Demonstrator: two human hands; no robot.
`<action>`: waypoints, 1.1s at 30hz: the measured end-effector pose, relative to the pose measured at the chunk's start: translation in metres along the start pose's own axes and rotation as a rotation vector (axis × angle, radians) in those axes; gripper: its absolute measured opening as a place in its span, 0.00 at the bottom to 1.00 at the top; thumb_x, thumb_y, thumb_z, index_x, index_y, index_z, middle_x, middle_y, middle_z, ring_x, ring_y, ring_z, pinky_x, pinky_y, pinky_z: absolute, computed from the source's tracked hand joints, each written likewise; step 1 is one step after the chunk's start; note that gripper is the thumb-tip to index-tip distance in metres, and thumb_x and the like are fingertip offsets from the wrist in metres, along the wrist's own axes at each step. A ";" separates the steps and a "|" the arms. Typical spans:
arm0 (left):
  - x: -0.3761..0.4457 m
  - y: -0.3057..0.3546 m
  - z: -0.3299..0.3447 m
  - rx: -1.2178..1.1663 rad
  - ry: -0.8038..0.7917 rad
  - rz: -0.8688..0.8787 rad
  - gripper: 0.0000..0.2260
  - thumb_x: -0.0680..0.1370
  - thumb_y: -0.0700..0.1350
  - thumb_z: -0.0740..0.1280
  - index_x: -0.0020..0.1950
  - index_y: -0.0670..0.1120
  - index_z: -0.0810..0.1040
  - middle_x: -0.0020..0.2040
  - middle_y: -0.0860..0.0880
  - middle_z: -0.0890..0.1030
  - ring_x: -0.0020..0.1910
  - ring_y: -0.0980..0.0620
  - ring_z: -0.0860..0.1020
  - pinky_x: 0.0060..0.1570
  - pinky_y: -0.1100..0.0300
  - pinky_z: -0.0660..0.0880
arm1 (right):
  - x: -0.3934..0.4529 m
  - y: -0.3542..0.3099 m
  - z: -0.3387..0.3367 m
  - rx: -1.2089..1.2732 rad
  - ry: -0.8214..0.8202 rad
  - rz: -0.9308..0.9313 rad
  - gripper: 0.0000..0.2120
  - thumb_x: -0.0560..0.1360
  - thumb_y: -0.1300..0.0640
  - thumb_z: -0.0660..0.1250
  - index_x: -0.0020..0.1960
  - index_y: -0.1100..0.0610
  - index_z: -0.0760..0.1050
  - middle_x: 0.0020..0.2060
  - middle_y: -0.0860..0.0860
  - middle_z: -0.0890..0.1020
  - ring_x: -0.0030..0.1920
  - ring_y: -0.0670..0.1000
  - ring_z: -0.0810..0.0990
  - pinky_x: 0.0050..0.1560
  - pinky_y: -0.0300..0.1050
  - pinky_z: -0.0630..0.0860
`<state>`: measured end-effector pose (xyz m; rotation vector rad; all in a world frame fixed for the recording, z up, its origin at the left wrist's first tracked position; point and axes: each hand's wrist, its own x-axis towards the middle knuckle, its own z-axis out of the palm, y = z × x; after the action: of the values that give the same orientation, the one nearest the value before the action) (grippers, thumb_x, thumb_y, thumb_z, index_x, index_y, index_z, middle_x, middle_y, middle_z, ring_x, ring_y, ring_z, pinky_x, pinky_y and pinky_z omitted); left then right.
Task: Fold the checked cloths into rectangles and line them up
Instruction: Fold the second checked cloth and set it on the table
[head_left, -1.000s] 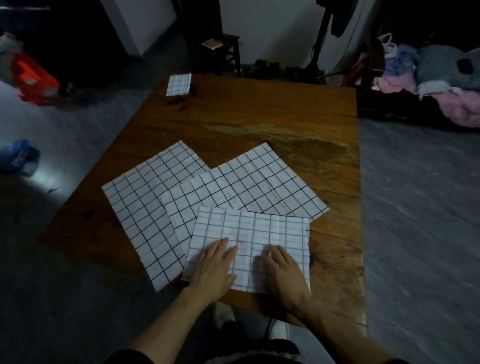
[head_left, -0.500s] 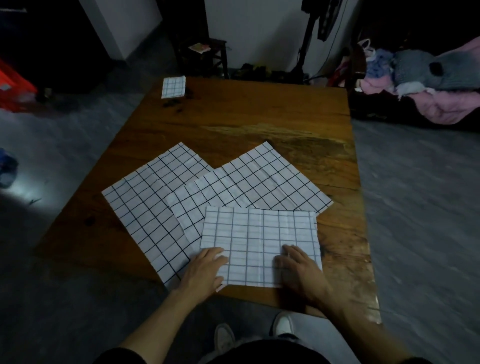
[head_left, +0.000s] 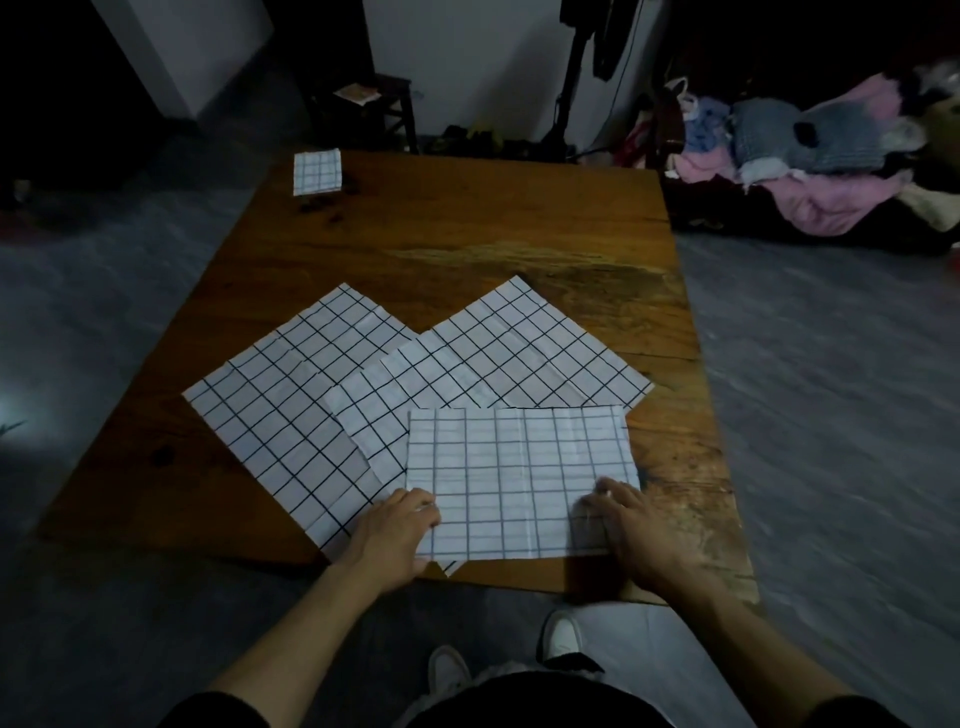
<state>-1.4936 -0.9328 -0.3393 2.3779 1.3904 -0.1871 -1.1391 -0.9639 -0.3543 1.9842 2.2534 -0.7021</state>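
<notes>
White cotton with a dark grid is lying under both our hands: the nearest checked cloth (head_left: 519, 478) is sitting squared to the near edge of the wooden tabletop (head_left: 467, 223), overlapping two more open cloths, the middle cloth (head_left: 493, 353) and the left cloth (head_left: 291, 405), which are lying turned on the diagonal. Our left hand (head_left: 395, 540) is gripping the near left corner, its fingers curling around the edge, while our right hand (head_left: 631, 530) is resting near the near right corner with fingers bunched on the fabric; whether they are pinching it we cannot tell. We are judging this as the start of a fold. To do it well, we are wanting both corners held evenly, lifted together and carried to the far edge so the grid lines are matching before we are pressing the crease flat. One folded cloth (head_left: 318, 170) is already waiting at the far left corner, marking where the row is beginning.
</notes>
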 end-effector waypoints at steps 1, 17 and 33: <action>0.000 -0.001 0.000 0.012 0.000 0.007 0.21 0.72 0.51 0.74 0.62 0.51 0.74 0.67 0.53 0.69 0.63 0.53 0.68 0.62 0.55 0.71 | -0.001 0.002 0.000 -0.006 0.003 0.007 0.27 0.76 0.58 0.65 0.73 0.46 0.64 0.76 0.49 0.58 0.74 0.52 0.59 0.70 0.43 0.63; -0.025 0.014 0.025 0.179 0.085 0.044 0.26 0.53 0.41 0.79 0.50 0.50 0.81 0.56 0.49 0.80 0.51 0.49 0.79 0.46 0.55 0.79 | -0.009 -0.032 0.009 0.013 0.069 -0.059 0.20 0.75 0.49 0.54 0.63 0.52 0.73 0.64 0.49 0.74 0.63 0.54 0.72 0.59 0.48 0.73; 0.005 0.075 -0.066 -0.231 0.516 0.037 0.03 0.71 0.48 0.66 0.41 0.52 0.72 0.41 0.57 0.74 0.44 0.55 0.71 0.48 0.56 0.70 | -0.015 -0.075 -0.033 0.217 0.157 -0.297 0.34 0.69 0.34 0.68 0.71 0.48 0.70 0.69 0.49 0.72 0.68 0.48 0.69 0.67 0.43 0.66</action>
<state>-1.4310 -0.9362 -0.2608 2.3410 1.4769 0.6053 -1.1996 -0.9710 -0.2978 1.8673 2.7082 -0.8784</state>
